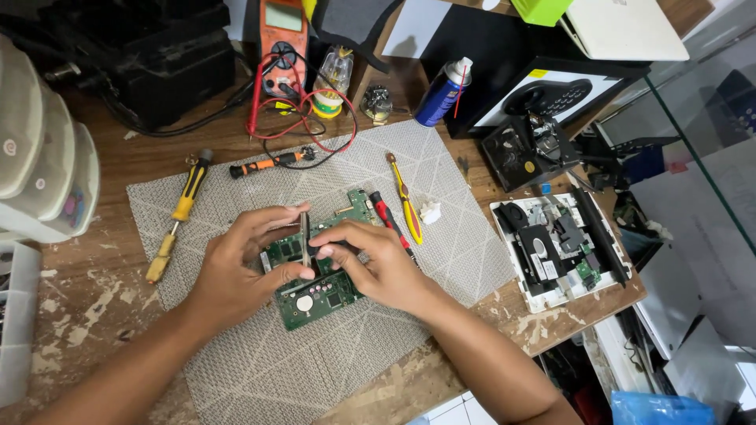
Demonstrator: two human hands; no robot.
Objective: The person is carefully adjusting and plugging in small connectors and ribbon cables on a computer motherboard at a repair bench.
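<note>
Two hands at work on one circuit board, listed left to right.
Yellow screwdriver (175, 219): lying unused on the left edge of the grey mat (236, 370).
Left hand (236, 271): fingers closed on a slim metal tool (305, 236), held upright over the board.
Circuit board (319, 299): green, bare, flat at mat centre under both hands.
Right hand (378, 264): fingers curled, pinching a small dark part against the board.
Red screwdriver (390, 220): set down beside the board.
White case (551, 252): already opened, well apart at right; board is out, work on it unfinished.
</note>
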